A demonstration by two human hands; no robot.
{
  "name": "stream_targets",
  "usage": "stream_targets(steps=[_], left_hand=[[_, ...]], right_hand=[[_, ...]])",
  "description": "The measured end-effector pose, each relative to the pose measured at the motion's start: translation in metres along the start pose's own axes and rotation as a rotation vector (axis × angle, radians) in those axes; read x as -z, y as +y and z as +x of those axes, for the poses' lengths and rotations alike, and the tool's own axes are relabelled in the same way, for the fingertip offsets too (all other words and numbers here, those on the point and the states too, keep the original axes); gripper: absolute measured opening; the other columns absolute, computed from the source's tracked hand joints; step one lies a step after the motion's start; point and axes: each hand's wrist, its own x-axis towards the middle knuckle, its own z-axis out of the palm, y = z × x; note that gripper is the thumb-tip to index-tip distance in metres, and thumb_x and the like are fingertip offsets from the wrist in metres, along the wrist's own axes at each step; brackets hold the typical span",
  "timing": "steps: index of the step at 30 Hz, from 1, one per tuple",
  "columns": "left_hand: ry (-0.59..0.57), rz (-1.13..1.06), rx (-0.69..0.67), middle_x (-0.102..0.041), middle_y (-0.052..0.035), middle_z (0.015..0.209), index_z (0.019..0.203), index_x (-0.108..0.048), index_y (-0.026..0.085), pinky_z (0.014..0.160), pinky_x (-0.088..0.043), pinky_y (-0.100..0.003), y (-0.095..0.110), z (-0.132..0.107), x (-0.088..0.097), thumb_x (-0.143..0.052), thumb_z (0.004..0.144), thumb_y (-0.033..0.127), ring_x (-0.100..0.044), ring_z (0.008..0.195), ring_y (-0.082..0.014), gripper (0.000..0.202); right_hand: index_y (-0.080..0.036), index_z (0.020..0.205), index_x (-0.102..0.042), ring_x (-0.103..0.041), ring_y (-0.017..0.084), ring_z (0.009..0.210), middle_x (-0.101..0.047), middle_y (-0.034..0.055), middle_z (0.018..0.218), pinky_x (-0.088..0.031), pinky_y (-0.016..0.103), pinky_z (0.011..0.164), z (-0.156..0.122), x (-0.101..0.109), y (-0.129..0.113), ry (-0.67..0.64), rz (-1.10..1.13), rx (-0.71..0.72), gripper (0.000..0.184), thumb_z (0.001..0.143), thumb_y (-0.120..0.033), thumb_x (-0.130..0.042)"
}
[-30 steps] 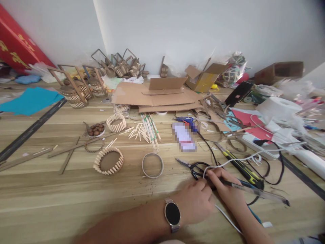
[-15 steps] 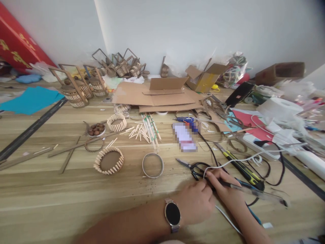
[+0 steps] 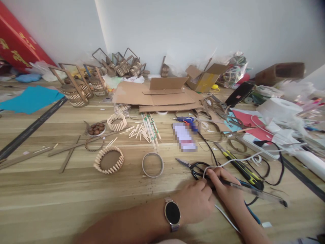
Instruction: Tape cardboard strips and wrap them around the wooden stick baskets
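Note:
My left hand [image 3: 196, 201], with a watch [image 3: 172, 212] on its wrist, is closed with curled fingertips against a dark piece [image 3: 210, 184] between my hands. Whatever it grips is mostly hidden. My right hand [image 3: 227, 189] is closed round a pen [image 3: 264, 195] with a dark front and a clear barrel, its capped end pointing right. A white cord [image 3: 230, 163] loops over beside the fingers. Just beyond lie black-handled scissors [image 3: 194, 166], blades to the left. Left of them, a ring [image 3: 152, 165] rests on the table.
Baskets edged with sticks [image 3: 109, 160] stand at left, near loose sticks [image 3: 139, 132] and a bowl of brown beads [image 3: 96, 129]. A blue glue gun [image 3: 188, 122] lies above a blurred phone [image 3: 185, 137]. A yellow-black utility knife [image 3: 242, 169] sits right. Cardboard [image 3: 157, 96] lies behind.
Both hands stay in nearly the same place. The pen's far end has tipped very slightly; nothing else visibly differs.

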Motion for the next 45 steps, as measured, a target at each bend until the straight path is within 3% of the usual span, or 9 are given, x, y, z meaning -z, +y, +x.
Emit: stream_targets(steps=[8, 25, 30, 38, 42, 45], left_hand=[[-0.011, -0.004, -0.001, -0.067, -0.0132, 0.089, 0.086, -0.063, 0.008, 0.068, -0.053, -0.032, 0.000, 0.001, 0.000, -0.050, 0.092, 0.015, -0.062, 0.096, -0.0265, 0.016], [0.026, 0.025, -0.007, -0.067, -0.0144, 0.094, 0.085, -0.063, 0.009, 0.077, -0.052, -0.033, 0.000, 0.000, -0.004, -0.049, 0.092, 0.015, -0.061, 0.100, -0.0273, 0.017], [0.034, 0.031, -0.003, -0.067, -0.0136, 0.091, 0.086, -0.062, 0.009, 0.074, -0.053, -0.033, 0.000, 0.000, -0.005, -0.050, 0.092, 0.015, -0.061, 0.100, -0.0279, 0.016], [0.044, 0.051, -0.007, -0.067, -0.0130, 0.091, 0.083, -0.062, 0.010, 0.072, -0.053, -0.032, 0.000, 0.000, -0.004, -0.051, 0.092, 0.017, -0.062, 0.099, -0.0269, 0.016], [0.054, 0.070, -0.013, -0.067, -0.0104, 0.086, 0.083, -0.062, 0.011, 0.068, -0.052, -0.031, 0.000, -0.001, -0.001, -0.051, 0.092, 0.017, -0.063, 0.099, -0.0269, 0.015], [0.077, 0.090, -0.018, -0.068, -0.0123, 0.100, 0.093, -0.062, 0.010, 0.076, -0.051, -0.033, 0.003, -0.004, 0.004, -0.049, 0.095, 0.017, -0.060, 0.110, -0.0292, 0.015]], right_hand=[[-0.023, 0.054, -0.053, -0.059, 0.015, 0.051, -0.062, -0.0003, 0.054, -0.046, 0.026, 0.051, -0.001, 0.000, 0.002, -0.022, 0.004, -0.001, 0.038, 0.087, -0.043, -0.057], [-0.023, 0.052, -0.051, -0.057, 0.015, 0.048, -0.060, -0.0013, 0.052, -0.046, 0.025, 0.050, 0.001, 0.001, 0.000, -0.043, 0.053, 0.015, 0.039, 0.085, -0.041, -0.059], [-0.023, 0.054, -0.054, -0.062, 0.017, 0.055, -0.064, 0.0003, 0.057, -0.049, 0.026, 0.054, 0.001, 0.000, 0.000, -0.041, 0.059, -0.003, 0.036, 0.086, -0.041, -0.059], [-0.023, 0.049, -0.051, -0.056, 0.015, 0.049, -0.059, -0.0006, 0.050, -0.046, 0.026, 0.051, 0.000, 0.001, 0.003, -0.040, 0.044, -0.061, 0.040, 0.083, -0.042, -0.059], [-0.022, 0.055, -0.054, -0.057, 0.017, 0.051, -0.060, 0.0004, 0.052, -0.047, 0.028, 0.051, 0.000, 0.007, 0.006, 0.091, -0.002, -0.139, 0.036, 0.085, -0.043, -0.054], [-0.021, 0.075, -0.060, -0.064, 0.020, 0.064, -0.067, 0.0033, 0.068, -0.052, 0.031, 0.059, -0.001, 0.015, 0.003, 0.195, -0.044, -0.191, 0.024, 0.085, -0.042, -0.053]])
